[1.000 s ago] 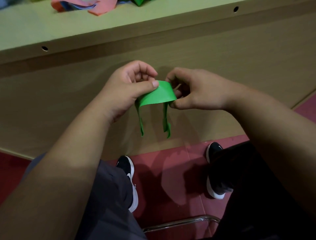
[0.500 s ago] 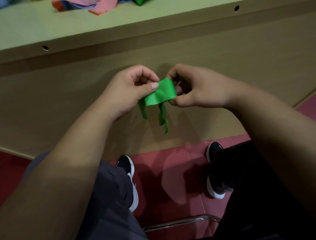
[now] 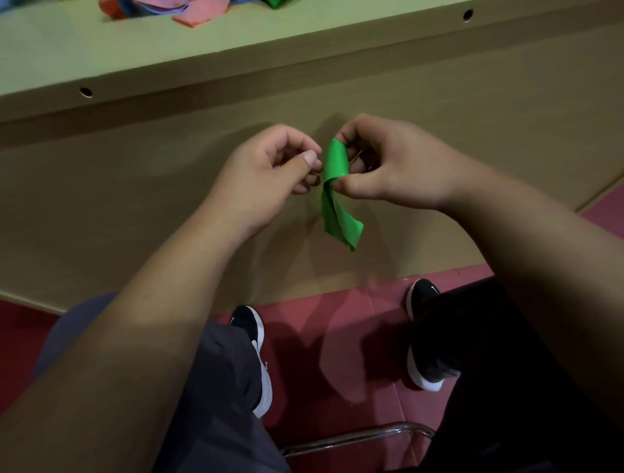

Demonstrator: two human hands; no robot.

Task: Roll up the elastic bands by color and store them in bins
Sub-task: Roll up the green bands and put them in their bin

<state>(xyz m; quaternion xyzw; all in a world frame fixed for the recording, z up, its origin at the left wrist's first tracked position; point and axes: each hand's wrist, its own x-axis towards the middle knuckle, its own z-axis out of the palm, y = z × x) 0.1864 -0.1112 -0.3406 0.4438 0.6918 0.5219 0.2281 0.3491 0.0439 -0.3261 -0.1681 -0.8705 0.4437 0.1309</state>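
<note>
- We see the right hand (image 3: 388, 165) gripping the green elastic band (image 3: 336, 192): thumb and index finger pinch it, other fingers curled in behind
- The band's top part arcs from the index fingertip down to the thumb; below the thumb a folded, slightly twisted tail hangs free
- The band is held in the air in front of the counter's wooden front panel (image 3: 135, 202), below the counter top, touching neither the panel nor the floor as far as we can tell
- The left hand (image 3: 266, 168) is level with the right one, fingers curled closed, thumb pressed on the index finger, nothing visible in its grip
- The left fingertips sit just beside the band's left edge; we think a thin gap shows, contact unclear
- Both forearms are bare and reach in from the bottom corners
- The counter (image 3: 101, 60) has a pale top running across the upper frame, with two small round holes in its front edge
- On it, at the far top edge, is a pile of pink and orange bands (image 3: 192, 13), with a bit of something green (image 3: 275, 2) just to the right, cut off by the frame
- Bins not in view
- Below we see the red floor (image 3: 337, 337), the left shoe (image 3: 253, 341) and the right shoe (image 3: 422, 337), both black with white soles, well apart
- The left leg is in grey trousers (image 3: 216, 405), the right leg is dark
- A chrome chair tube (image 3: 358, 437) is at the bottom centre
</note>
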